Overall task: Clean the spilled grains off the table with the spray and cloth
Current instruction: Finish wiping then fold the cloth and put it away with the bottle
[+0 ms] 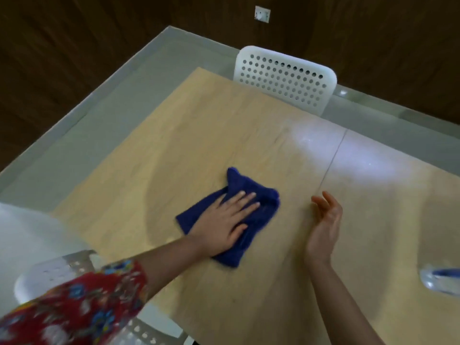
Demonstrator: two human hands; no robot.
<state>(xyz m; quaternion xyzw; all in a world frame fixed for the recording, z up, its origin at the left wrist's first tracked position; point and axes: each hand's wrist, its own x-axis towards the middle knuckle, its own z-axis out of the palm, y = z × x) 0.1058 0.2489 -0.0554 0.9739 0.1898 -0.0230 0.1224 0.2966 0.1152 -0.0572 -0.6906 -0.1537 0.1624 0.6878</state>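
Blue cloth (239,212) — crumpled, flat under the left hand (224,220).

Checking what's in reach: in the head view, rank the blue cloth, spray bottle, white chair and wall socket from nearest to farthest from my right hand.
From the right hand:
1. Blue cloth, just left, under the left hand.
2. Spray bottle, low right on the table.
3. White chair, across the table.
4. Wall socket, on the far wall.
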